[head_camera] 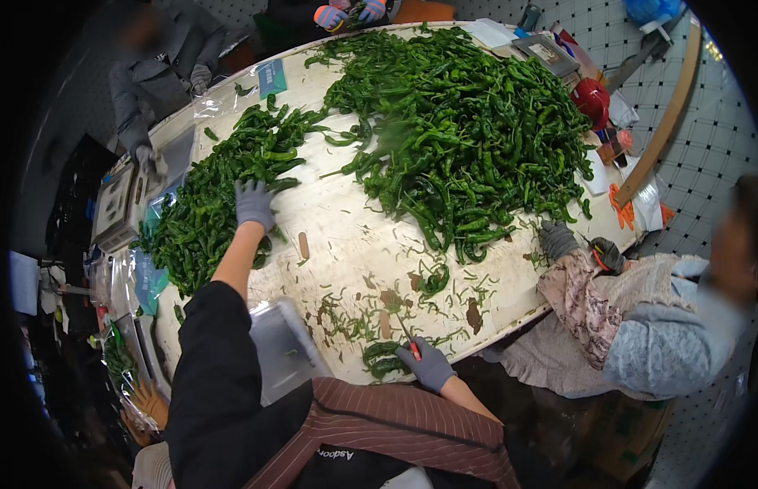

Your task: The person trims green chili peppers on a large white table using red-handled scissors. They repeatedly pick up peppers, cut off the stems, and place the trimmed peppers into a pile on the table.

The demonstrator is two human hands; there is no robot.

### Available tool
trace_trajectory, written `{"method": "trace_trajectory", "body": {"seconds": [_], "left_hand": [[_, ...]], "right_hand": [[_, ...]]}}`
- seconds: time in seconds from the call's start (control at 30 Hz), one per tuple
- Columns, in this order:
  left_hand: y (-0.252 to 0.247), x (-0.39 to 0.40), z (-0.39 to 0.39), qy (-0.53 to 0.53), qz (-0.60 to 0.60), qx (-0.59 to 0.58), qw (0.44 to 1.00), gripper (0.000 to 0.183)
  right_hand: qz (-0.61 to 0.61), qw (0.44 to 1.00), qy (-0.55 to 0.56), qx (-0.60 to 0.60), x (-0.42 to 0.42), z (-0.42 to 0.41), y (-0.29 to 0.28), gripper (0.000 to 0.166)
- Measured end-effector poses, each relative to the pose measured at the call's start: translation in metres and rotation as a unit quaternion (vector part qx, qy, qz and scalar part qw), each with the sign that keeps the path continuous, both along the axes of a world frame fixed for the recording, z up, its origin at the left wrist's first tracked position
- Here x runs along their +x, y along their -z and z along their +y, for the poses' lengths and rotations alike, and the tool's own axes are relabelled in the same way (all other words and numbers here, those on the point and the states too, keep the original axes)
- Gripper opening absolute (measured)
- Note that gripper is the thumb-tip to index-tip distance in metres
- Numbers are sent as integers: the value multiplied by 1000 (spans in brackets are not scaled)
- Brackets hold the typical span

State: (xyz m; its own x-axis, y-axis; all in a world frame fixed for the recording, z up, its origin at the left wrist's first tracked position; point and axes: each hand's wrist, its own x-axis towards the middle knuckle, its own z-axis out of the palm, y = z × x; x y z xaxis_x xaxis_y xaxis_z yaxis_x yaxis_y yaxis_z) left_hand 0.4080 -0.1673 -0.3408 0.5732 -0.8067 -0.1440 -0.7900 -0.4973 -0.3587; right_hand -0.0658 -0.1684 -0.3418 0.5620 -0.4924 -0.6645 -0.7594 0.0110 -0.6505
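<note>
My left hand [254, 205], in a grey glove, reaches over the right edge of the smaller pile of green chili peppers [201, 226]. Its fingers are spread, palm down, and I see nothing gripped in them. Near the table's front edge my right hand [429, 365], also gloved, holds a small red-handled cutting tool [413, 349], its thin blade pointing away from me. Just left of that hand, a few green peppers [382, 359] lie against its fingers; whether they are held is unclear. Cut stems [345, 318] litter the white tabletop [330, 214] beyond.
A large heap of green peppers [470, 134] covers the far right. A plastic tray [287, 348] sits by my left arm. A scale [117, 208] and packaging bags [149, 275] line the left side. Co-workers' gloved hands [559, 238] work around the table.
</note>
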Motion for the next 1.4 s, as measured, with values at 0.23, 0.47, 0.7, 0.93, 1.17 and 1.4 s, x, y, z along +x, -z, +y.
{"method": "trace_trajectory", "body": {"seconds": [0.23, 0.47, 0.7, 0.93, 1.17, 1.4], "left_hand": [[-71, 55, 41, -278, 63, 14, 958, 41], [-97, 29, -26, -176, 128, 54, 974, 64], [51, -39, -168, 71, 351, -240, 902, 98], [56, -130, -192, 47, 443, -230, 865, 94], [41, -195, -117, 142, 386, -160, 897, 85], [52, -216, -41, 173, 437, -181, 864, 81]], "right_hand": [[-31, 999, -9, 7, -4, 2, -7, 54], [-27, 1000, -8, -6, -8, 9, 5, 57], [-5, 1000, 26, 13, -9, -3, -14, 62], [7, 998, 44, 44, -9, -12, -12, 63], [-8, 1000, 25, 8, -8, -5, -16, 59], [-36, 998, 24, -36, -14, 4, -17, 60]]}}
